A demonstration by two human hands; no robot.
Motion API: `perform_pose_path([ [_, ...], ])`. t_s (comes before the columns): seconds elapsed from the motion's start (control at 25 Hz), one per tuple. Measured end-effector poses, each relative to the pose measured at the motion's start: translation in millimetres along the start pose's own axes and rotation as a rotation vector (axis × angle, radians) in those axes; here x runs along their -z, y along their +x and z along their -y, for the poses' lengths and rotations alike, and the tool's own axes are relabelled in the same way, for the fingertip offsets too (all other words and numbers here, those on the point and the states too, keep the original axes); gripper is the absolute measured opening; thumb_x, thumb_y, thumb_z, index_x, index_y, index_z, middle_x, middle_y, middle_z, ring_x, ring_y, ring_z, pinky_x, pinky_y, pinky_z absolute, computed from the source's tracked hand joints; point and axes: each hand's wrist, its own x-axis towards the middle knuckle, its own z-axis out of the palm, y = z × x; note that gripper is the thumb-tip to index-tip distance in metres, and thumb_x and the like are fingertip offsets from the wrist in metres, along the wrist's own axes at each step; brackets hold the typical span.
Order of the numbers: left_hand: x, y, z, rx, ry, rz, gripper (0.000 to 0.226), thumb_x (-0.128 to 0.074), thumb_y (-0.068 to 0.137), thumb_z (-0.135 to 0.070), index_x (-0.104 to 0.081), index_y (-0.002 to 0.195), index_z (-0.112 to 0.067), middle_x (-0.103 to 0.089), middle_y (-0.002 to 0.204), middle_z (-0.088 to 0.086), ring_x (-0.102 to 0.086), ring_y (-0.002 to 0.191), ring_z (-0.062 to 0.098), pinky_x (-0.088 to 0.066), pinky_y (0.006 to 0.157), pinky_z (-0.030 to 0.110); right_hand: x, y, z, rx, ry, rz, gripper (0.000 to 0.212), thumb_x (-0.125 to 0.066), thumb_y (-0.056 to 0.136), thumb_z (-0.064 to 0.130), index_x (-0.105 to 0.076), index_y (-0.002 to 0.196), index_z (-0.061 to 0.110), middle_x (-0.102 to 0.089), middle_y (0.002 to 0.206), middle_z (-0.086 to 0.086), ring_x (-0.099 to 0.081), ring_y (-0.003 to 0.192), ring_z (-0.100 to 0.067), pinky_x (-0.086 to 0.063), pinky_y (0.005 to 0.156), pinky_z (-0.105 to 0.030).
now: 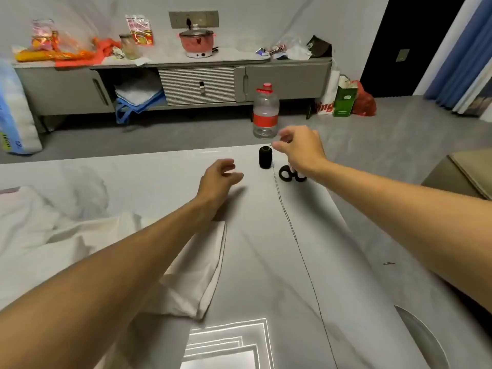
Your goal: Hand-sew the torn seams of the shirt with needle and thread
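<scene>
A white shirt [80, 235] lies crumpled on the left of the glossy grey table [266, 262], one sleeve stretched toward the middle under my left forearm. A black thread spool [265, 157] stands upright near the far edge. A long black thread [300, 257] runs from it down the table toward me. My right hand [298, 150] is just right of the spool's top and pinches the thread there. My left hand [221, 179] hovers left of the spool, fingers relaxed, holding nothing. Black-handled scissors [290, 173] lie under my right wrist. No needle is visible.
A clear plastic bottle [265, 113] with a red label stands past the table's far edge behind the spool. A low grey cabinet [173, 86] with a red cooker and bags runs along the wall. An olive seat [463, 174] sits at the right.
</scene>
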Motion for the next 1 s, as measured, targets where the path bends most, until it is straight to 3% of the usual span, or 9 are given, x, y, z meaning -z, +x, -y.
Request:
perform_pose_path([
  [0.2,-38.2,45.9,-2.4,-0.122,0.131,0.047,0.063,-0.076,0.088,-0.02,-0.048,0.144,-0.021,-0.054,0.144,-0.004,-0.053,0.128,0.015,-0.04,0.111,0.034,-28.8,18.6,-12.8,0.034,-0.006,0.015,0.039,-0.075,0.086,0.031,-0.069,0.116,0.006,-0.069,0.106,-0.009,-0.063,0.099,-0.02,-0.048,0.086,-0.027],
  [0.4,-55.4,63.7,0.9,-0.211,0.226,0.052,0.043,-0.076,0.085,-0.019,-0.064,0.126,-0.024,-0.07,0.119,-0.009,-0.064,0.111,0.014,-0.048,0.102,0.039,-36.8,24.5,-19.1,0.079,-0.048,-0.069,0.013,-0.073,0.086,0.023,-0.077,0.093,0.012,-0.072,0.089,-0.005,-0.064,0.089,-0.016,-0.055,0.08,-0.031],
  [0.6,-56.8,63.8,3.1,-0.235,0.278,0.006,0.039,-0.08,0.082,-0.025,-0.068,0.119,-0.024,-0.073,0.112,-0.008,-0.066,0.104,0.014,-0.05,0.097,0.04,-32.0,19.4,-19.2,0.103,-0.055,-0.084,0.01,-0.071,0.088,0.018,-0.078,0.091,0.011,-0.069,0.081,-0.001,-0.06,0.084,-0.011,-0.044,0.071,-0.022],
  [0.8,-56.8,59.7,2.3,-0.24,0.282,-0.004,0.037,-0.081,0.082,-0.025,-0.068,0.117,-0.026,-0.072,0.111,-0.009,-0.066,0.105,0.013,-0.05,0.098,0.042,-29.6,23.0,-21.4,0.094,-0.077,-0.118,0.011,-0.073,0.087,0.023,-0.077,0.084,0.013,-0.072,0.079,-0.004,-0.067,0.08,-0.017,-0.056,0.075,-0.034],
  [1.0,-56.3,56.9,-1.2,-0.208,0.261,0.005,0.038,-0.081,0.082,-0.025,-0.067,0.116,-0.025,-0.071,0.11,-0.01,-0.066,0.103,0.015,-0.049,0.099,0.039,-19.6,24.1,-14.0,0.097,-0.107,-0.141,0.013,-0.071,0.088,0.024,-0.076,0.079,0.015,-0.071,0.077,-0.003,-0.066,0.081,-0.018,-0.056,0.079,-0.039],
])
